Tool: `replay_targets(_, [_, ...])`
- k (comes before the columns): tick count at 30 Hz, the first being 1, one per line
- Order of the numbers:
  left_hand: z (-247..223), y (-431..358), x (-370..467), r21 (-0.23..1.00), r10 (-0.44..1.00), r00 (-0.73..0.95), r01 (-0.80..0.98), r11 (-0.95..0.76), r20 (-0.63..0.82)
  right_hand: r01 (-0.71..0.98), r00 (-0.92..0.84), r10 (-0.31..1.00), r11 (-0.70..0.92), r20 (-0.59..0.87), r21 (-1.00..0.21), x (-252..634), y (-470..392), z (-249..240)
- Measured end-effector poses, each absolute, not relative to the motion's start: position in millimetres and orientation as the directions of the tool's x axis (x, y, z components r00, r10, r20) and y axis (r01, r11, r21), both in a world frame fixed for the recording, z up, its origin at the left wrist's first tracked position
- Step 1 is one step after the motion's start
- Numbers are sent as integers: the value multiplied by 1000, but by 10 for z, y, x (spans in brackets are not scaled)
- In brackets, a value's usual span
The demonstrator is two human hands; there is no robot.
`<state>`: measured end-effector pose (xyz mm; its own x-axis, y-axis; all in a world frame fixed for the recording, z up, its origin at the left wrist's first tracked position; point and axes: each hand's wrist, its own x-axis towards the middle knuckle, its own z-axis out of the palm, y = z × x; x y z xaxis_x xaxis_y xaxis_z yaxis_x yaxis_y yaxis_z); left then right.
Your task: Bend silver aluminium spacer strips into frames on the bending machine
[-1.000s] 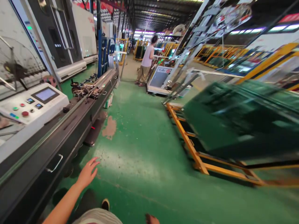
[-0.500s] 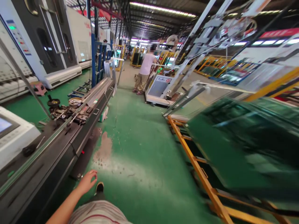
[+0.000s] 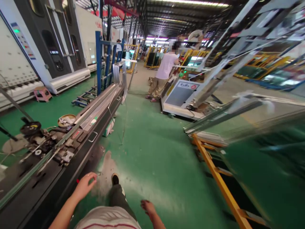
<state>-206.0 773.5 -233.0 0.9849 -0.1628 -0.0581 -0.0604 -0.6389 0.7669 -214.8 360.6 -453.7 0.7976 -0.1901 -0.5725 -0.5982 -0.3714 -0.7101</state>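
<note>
My left hand (image 3: 86, 185) hangs beside the long dark workbench (image 3: 62, 173), fingers loosely curved with a gap to the thumb; nothing is in it. Lower in the view, my right hand (image 3: 148, 206) swings over the green floor (image 3: 152, 159). It is slightly blurred, its fingers look apart, and I see nothing held. Nearest to the left hand, the bench carries a metal mechanism (image 3: 60, 152) and long strips (image 3: 95, 105). My foot in a dark shoe (image 3: 115, 179) is stretched forward on the floor.
To the right lies a yellow rack (image 3: 221, 184) with dark glass sheets (image 3: 274, 168). Ahead, a person in a pale shirt (image 3: 164, 65) stands at a grey-white machine (image 3: 183, 92). A blue frame (image 3: 98, 63), a pink stool (image 3: 42, 94) and a large machine (image 3: 59, 44) are to the left.
My view has moved forward along the bench, and the person and machine ahead look nearer. My right hand has come into view; the left stays low by the bench.
</note>
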Motion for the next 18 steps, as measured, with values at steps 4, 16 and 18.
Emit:
replay_targets(4, [-2330,7531,-1304,791,44,994,104,-604,-97,-565,815,-69,-316,-576,-762,9,3573,-4274])
replay_targets(16, [-1894,7599,373,773,268,961,219,-596,-65,-365,855,298,-235,-424,-901,3809,5396,-3232])
replay_targets(18, [-1836,7771,628,776,251,966,209,-595,-67,-339,856,335,-212,-394,-916,3964,5654,-3158])
